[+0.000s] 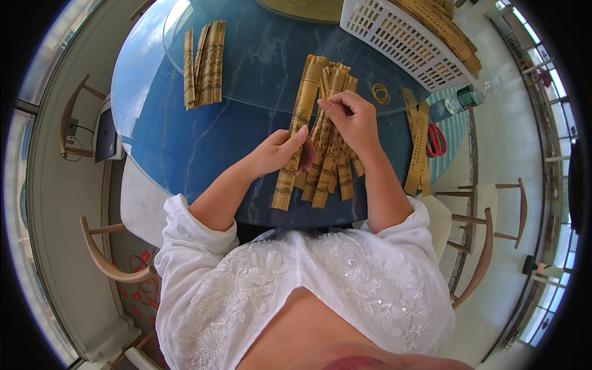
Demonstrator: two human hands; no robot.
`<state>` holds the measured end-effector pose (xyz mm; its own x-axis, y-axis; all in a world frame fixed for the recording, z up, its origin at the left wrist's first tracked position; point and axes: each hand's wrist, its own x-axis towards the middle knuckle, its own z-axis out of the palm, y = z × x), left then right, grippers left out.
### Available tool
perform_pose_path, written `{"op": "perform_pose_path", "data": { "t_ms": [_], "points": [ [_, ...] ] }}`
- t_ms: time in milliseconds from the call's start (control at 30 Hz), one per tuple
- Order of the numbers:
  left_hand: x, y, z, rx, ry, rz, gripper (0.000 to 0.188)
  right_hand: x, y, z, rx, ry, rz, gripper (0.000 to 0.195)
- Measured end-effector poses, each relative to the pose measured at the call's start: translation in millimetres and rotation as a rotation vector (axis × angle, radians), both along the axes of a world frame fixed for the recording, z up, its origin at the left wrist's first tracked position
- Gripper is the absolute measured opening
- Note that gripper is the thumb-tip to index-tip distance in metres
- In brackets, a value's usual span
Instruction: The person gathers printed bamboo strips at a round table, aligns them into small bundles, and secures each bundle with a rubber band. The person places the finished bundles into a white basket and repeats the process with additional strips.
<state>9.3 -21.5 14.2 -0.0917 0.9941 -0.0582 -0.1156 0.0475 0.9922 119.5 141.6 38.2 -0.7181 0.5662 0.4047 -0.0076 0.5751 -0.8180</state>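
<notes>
My left hand [280,152] grips a long brown printed paper sleeve [303,106], its thumb lying across the front. The sleeve slants, upper end away from me. My right hand [354,115] is over a loose pile of similar sleeves [326,173], just right of the held one. Its thumb and forefinger are pinched together near that sleeve's edge, and I see nothing between them. The right hand covers part of the pile. Both hands are above a blue marble-patterned round table [212,152].
A small group of sleeves [210,64] lies at the far left on the glass turntable [259,99]. Rubber bands [381,94], a white plastic basket [407,44] holding more sleeves, red-handled scissors [436,140], two crossed sleeves [418,143] and a plastic bottle [460,99] are on the right.
</notes>
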Motion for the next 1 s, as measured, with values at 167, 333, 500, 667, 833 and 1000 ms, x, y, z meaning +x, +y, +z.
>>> {"op": "perform_pose_path", "data": {
  "t_ms": [167,333,500,667,833,1000],
  "points": [
    [3,-1,-1,-0.037,0.039,-0.027,0.052,2,-1,1,-0.015,-0.037,0.106,0.03],
    [8,-4,2,-0.071,0.051,-0.014,0.043,3,-8,1,-0.176,-0.085,0.195,0.028],
    [4,-2,1,-0.145,0.227,0.014,0.044,5,1,1,-0.376,-0.058,0.143,0.027],
    [1,-3,11,-0.077,0.354,0.137,0.041,3,11,0,-0.427,-0.015,0.026,0.028],
    [-8,-3,11,0.009,0.486,0.492,0.029,0,14,-1,-0.319,-0.055,-0.1,0.029],
    [-44,-10,19,0.38,1.084,1.177,0.009,-2,13,7,-0.229,-0.23,-0.167,0.033]
  ]
}}
